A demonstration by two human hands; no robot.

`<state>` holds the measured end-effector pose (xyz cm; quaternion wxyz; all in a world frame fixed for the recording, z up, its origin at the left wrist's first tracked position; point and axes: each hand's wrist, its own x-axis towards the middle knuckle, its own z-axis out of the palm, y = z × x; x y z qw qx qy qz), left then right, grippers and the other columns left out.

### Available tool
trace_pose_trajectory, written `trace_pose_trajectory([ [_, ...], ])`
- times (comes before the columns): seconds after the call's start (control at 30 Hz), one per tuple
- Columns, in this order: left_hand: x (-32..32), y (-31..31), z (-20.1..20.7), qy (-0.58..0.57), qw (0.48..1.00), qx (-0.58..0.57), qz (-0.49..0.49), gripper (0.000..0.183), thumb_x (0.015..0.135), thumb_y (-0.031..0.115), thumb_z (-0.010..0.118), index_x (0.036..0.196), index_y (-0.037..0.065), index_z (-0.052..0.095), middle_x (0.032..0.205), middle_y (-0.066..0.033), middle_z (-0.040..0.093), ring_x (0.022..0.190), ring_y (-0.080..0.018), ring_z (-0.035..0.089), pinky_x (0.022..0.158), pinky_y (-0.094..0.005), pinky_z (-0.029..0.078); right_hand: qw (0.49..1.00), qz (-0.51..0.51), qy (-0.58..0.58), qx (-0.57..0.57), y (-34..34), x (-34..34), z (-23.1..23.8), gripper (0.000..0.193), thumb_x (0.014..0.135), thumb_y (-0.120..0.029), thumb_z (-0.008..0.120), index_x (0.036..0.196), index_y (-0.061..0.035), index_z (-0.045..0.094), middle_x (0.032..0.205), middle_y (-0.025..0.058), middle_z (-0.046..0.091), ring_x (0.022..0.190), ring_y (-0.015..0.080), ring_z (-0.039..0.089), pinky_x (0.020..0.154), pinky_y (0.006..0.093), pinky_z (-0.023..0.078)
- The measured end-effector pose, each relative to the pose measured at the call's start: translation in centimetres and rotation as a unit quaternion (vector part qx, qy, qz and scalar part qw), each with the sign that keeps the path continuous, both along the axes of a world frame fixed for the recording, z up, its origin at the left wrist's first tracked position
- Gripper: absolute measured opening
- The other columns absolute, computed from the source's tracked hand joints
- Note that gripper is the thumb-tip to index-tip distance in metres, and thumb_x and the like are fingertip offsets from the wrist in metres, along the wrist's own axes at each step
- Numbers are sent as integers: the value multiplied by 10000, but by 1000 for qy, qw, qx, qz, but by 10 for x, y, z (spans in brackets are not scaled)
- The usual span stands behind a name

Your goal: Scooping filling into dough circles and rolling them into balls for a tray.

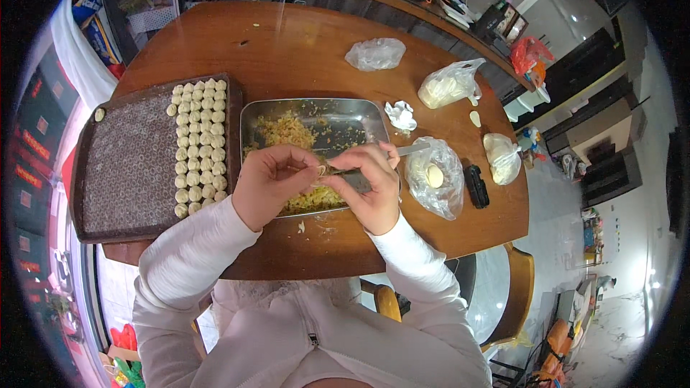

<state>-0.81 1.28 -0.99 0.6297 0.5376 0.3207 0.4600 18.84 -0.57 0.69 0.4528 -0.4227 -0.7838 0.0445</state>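
Hovering over the near part of the steel pan (363, 116), the person's two grips meet fingertip to fingertip, as I see it from where I stand. Left grip (274, 185): closed, thumb and forefinger pinching a small dough piece (320, 170), mostly hidden by the fingers. Right grip (368, 185): closed around a flat metal tool (413, 149), its silver end jutting past the pan's right rim. Inside the pan: crumbly yellowish filling (286, 130), heaped toward its left.

Left of the pan: dark tray (126, 169) with close rows of small pleated dumplings (194, 140) along its pan-facing side; one lone piece at the far-left edge. Right of the pan: white crumpled tissue (400, 116) just beside the rim; clear plastic bag (447, 202) with a pale dough disc (435, 176) on it; black object (476, 187) farther right, kind unclear to me. Beyond the pan's far-right corner: knotted bag (451, 85) of pale contents. All on the brown wooden worktop (302, 43).
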Motion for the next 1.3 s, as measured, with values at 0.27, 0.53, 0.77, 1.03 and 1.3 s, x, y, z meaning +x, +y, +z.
trace_pose_trajectory([
  [0.27, 0, 1, 0, -36, 999, -31, -6, 109, 896, 76, 671, 959, -11, 660, 900, -54, 679, 773, -97, 621, 696, -243, 516, 1000, -3, -26, 11, 0, 0, -3, 121, 765, -128, 756, 860, -139, 681, 872, -2, 647, 841, 177, 605, 957, 406, 257],
  [0.53, 0, 0, -1, -36, 999, -20, 9, 97, 886, 16, 657, 974, -24, 646, 885, -71, 672, 729, -86, 602, 668, -226, 495, 998, 2, -54, 19, -1, -1, -1, 103, 804, -113, 716, 880, -129, 649, 895, 3, 627, 868, 185, 593, 970, 416, 246],
  [0.77, 0, 0, 1, -24, 999, -22, 17, 109, 891, 29, 660, 983, -29, 648, 890, -64, 671, 743, -78, 606, 675, -226, 502, 999, 24, -37, -13, 1, -1, -5, 129, 819, -94, 693, 926, -116, 625, 905, 10, 619, 891, 195, 589, 984, 414, 241],
  [1.03, 1, 0, 0, -14, 1000, -9, 19, 127, 892, 86, 685, 972, -12, 674, 887, -46, 680, 771, -94, 616, 692, -237, 510, 998, 24, -61, 3, 1, 0, -5, 158, 800, -56, 689, 930, -123, 631, 908, 16, 619, 894, 198, 590, 990, 409, 237],
  [1.3, -1, 0, 0, -4, 1000, -4, 0, 123, 893, 82, 681, 971, -13, 679, 876, -42, 679, 752, -91, 605, 682, -236, 499, 1000, 9, -9, -2, 0, -2, -1, 168, 758, -90, 752, 899, -130, 669, 891, 14, 638, 867, 195, 606, 964, 402, 276],
])
